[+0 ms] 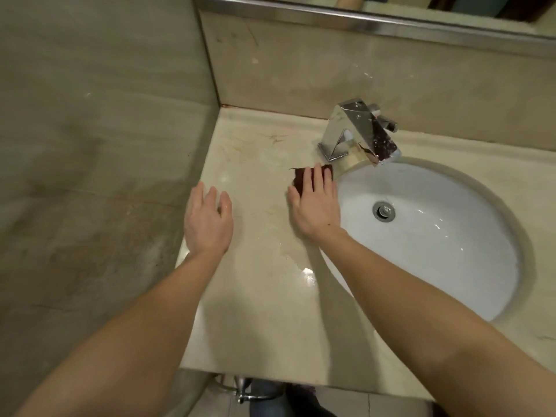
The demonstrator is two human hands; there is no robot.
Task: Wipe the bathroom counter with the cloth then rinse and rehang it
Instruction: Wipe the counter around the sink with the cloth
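Observation:
A small dark red cloth (301,176) lies flat on the beige marble counter (255,152), just left of the sink rim and in front of the faucet. My right hand (316,206) presses down on it with flat fingers, covering most of it. My left hand (207,221) hovers over the counter's left part, fingers apart, holding nothing. A wet streak (301,266) shines on the counter between my forearms.
A white oval sink (451,266) with a metal drain (383,210) fills the right side. An angular chrome faucet (361,130) stands behind it. Stone walls close the left and back. A mirror's metal edge (361,16) runs along the top. The counter's front edge is near my elbows.

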